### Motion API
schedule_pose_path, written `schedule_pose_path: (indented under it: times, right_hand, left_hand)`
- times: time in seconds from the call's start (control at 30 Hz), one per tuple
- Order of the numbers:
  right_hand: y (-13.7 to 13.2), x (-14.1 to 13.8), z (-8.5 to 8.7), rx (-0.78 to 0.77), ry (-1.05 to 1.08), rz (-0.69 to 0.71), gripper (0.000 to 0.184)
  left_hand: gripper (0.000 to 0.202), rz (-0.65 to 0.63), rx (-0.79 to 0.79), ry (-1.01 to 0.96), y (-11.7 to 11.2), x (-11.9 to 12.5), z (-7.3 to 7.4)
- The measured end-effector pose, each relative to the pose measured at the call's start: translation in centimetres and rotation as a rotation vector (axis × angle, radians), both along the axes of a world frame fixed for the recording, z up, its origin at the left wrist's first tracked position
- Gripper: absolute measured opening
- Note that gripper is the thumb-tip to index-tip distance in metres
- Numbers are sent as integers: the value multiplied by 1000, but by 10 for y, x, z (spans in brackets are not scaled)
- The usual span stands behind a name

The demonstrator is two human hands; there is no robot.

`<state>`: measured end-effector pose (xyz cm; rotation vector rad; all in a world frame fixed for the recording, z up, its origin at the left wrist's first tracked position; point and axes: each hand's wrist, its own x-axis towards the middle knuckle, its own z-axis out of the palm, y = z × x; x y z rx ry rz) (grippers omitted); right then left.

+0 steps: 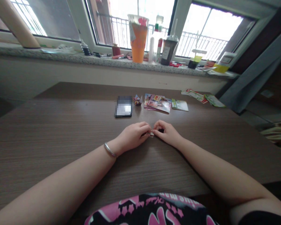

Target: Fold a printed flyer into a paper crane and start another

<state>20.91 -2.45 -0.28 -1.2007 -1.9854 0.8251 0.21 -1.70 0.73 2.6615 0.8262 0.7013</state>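
Observation:
My left hand [135,134], with a silver bangle at the wrist, is closed around a small folded piece of what looks like printed paper [152,134]. Only its right end shows; the rest is hidden under my fingers. From the other side my right hand [166,132] pinches at that same end with thumb and forefinger. Both hands rest low over the middle of the table. Just beyond them lie a small colourful folded paper piece [137,100], a stack of glossy printed sheets [158,103] and a smaller green-and-white stack [180,105].
A phone with a blurred screen [123,107] lies on the brown table [61,125], left of the folded piece. Printed strips [196,95] and a green packet [214,100] lie at the far right. Behind, the windowsill [103,61] holds a tall orange cup [138,40] and a dark cup [169,50].

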Motion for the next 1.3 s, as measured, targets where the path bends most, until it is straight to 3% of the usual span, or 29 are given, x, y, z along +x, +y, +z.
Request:
schedule_pose_path:
  times: [0.3,0.5,0.73,1.03,1.3]
  right_hand:
    - [-1,-1,1,-35,-6,74,7]
    - [1,-3,3,89,-118,15,6]
    - [2,-2,1,108,-149,-34,5]
    - [2,-6,0,173,-188,-72,7]
    - [1,-5,-1,202,-218,-80,8]
  left_hand:
    - [8,47,-56,-67,3,0,-2]
    - [7,55,-55,-62,3,0,-2]
    - [7,53,-18,-51,6,2,-4]
    - [17,32,220,102,6,2,0]
    - [17,68,258,93,6,2,-1]
